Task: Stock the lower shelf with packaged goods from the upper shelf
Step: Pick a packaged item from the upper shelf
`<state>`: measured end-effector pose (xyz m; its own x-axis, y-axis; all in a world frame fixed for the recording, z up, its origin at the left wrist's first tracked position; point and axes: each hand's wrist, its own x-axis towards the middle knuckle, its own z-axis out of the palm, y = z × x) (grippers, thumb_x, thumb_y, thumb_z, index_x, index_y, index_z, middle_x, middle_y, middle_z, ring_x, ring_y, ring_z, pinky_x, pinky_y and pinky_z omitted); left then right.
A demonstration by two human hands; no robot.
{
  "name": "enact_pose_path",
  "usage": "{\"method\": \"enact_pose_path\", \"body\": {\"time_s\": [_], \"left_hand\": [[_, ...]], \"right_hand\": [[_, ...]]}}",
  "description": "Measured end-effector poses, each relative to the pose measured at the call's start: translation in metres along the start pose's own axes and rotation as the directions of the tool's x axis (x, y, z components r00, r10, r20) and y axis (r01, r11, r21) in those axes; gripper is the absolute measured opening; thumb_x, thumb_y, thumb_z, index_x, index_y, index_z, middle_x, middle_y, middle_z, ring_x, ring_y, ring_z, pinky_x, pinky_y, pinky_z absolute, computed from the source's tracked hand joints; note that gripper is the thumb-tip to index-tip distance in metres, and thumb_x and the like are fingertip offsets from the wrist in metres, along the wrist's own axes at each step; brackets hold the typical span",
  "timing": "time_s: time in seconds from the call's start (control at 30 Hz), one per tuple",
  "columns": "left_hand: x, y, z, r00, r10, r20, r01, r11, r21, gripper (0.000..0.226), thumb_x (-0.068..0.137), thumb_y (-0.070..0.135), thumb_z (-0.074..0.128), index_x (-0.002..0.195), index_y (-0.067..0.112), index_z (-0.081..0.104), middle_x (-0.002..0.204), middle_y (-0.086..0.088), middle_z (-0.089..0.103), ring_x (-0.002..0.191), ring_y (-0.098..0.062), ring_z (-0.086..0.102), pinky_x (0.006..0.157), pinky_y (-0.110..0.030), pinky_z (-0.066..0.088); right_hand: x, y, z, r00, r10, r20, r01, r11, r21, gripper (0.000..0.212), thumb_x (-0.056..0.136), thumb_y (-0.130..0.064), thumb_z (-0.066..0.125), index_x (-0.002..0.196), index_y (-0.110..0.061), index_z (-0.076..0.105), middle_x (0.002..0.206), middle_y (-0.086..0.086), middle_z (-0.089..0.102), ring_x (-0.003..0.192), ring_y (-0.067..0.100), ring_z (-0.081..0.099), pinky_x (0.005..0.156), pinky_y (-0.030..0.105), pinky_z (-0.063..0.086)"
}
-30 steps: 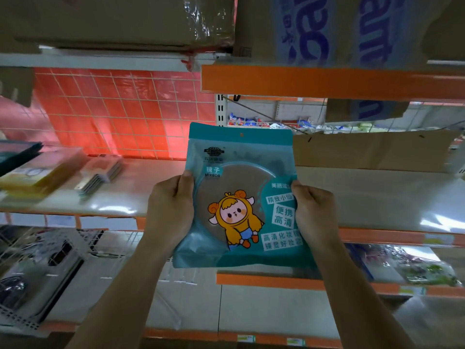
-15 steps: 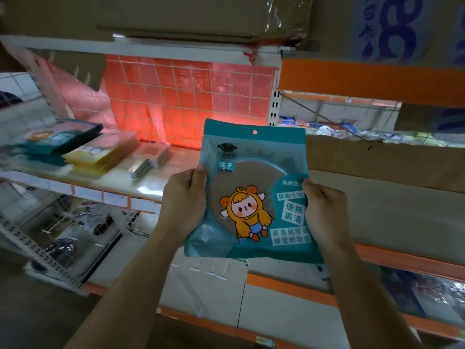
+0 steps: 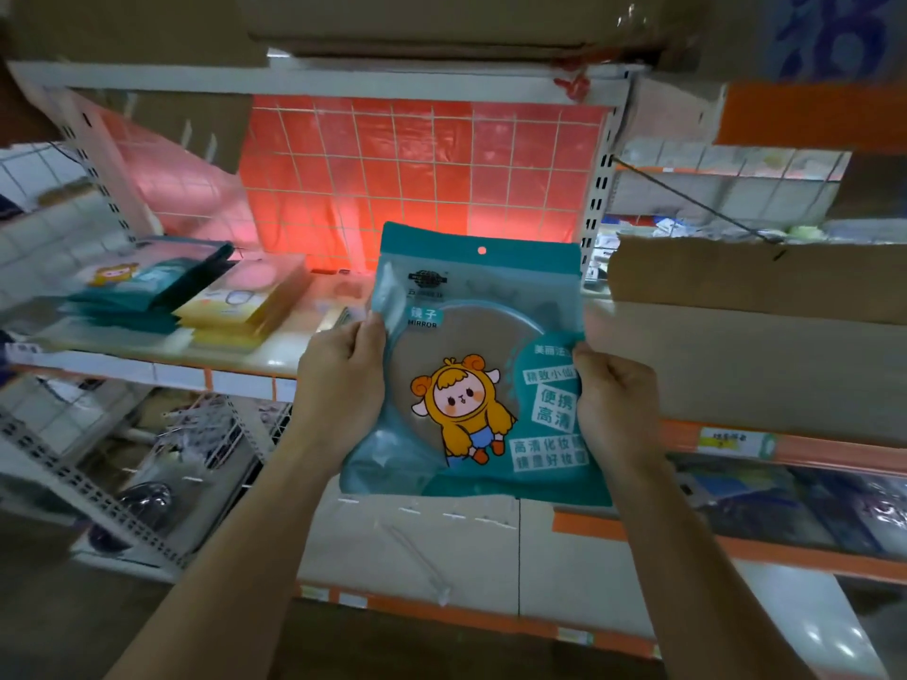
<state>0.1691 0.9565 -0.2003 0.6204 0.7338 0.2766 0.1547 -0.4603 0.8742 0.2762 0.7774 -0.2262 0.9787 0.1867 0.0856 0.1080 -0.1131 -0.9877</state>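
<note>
Swung leftward with the person's turn, the teal mirror packet (image 3: 481, 365) now hangs upright in front of the shelf (image 3: 275, 358), nearer the goods lying there. Left hand (image 3: 341, 390) grips its left edge and right hand (image 3: 613, 404) its right edge, fingers (image 3: 369, 336) clamped on the packet. On the shelf to the left lie a stack of teal packets (image 3: 147, 282) and, just beside it, what look like yellow packets (image 3: 240, 306), though they are blurred. Brown cardboard (image 3: 756, 282) stands to the right.
</note>
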Motion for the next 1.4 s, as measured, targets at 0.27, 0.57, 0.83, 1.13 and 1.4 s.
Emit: {"method": "enact_pose_path", "body": {"time_s": [0.27,0.57,0.83,1.13,1.4], "left_hand": [[0.027,-0.036,-0.029,0.998,-0.051,0.037,0.052,0.998,-0.036,0.057,0.099,0.037,0.039,0.083,-0.014,0.055,0.079,-0.034,0.058,0.062,-0.037,0.052,0.057,-0.044,0.045],[0.079,-0.058,-0.035,0.997,-0.067,0.045,0.067,0.998,-0.012,0.055,0.100,0.037,0.039,0.085,-0.012,0.060,0.080,-0.032,0.061,0.069,-0.042,0.057,0.057,-0.047,0.046],[0.142,-0.068,-0.028,0.993,-0.102,0.066,0.104,0.994,-0.032,0.047,0.100,0.037,0.041,0.081,0.000,0.063,0.084,-0.027,0.066,0.068,-0.039,0.061,0.062,-0.049,0.051],[0.188,-0.091,-0.030,0.979,-0.168,0.116,0.177,0.982,-0.069,0.049,0.100,0.038,0.041,0.087,-0.001,0.066,0.080,-0.021,0.069,0.067,-0.033,0.063,0.062,-0.040,0.052],[0.222,-0.121,-0.059,0.977,-0.115,0.179,0.137,0.984,-0.117,0.054,0.100,0.035,0.042,0.088,-0.014,0.059,0.085,-0.035,0.062,0.062,-0.026,0.051,0.055,-0.031,0.038]], "right_hand": [[0.000,-0.001,0.052,1.000,0.004,-0.013,-0.005,0.999,-0.041,0.046,0.098,-0.024,0.051,0.073,0.015,0.055,0.061,0.018,0.057,0.054,0.024,0.057,0.055,0.028,0.042],[0.035,0.003,0.100,1.000,0.017,-0.005,-0.017,0.998,-0.060,0.044,0.099,-0.024,0.049,0.072,0.011,0.055,0.066,0.025,0.061,0.052,0.024,0.061,0.049,0.022,0.043],[0.082,0.001,0.143,0.999,0.035,-0.040,-0.038,0.994,-0.100,0.041,0.099,-0.023,0.049,0.068,0.001,0.059,0.058,0.007,0.062,0.040,0.002,0.054,0.040,0.012,0.041],[0.105,0.000,0.182,0.996,0.081,-0.047,-0.086,0.988,-0.132,0.040,0.099,-0.024,0.048,0.064,-0.007,0.059,0.057,0.003,0.064,0.043,0.003,0.058,0.045,0.017,0.047],[0.095,-0.009,0.227,0.990,0.074,-0.121,-0.093,0.983,-0.158,0.043,0.098,-0.024,0.049,0.075,0.011,0.061,0.070,0.020,0.068,0.063,0.031,0.068,0.058,0.037,0.054]]}}
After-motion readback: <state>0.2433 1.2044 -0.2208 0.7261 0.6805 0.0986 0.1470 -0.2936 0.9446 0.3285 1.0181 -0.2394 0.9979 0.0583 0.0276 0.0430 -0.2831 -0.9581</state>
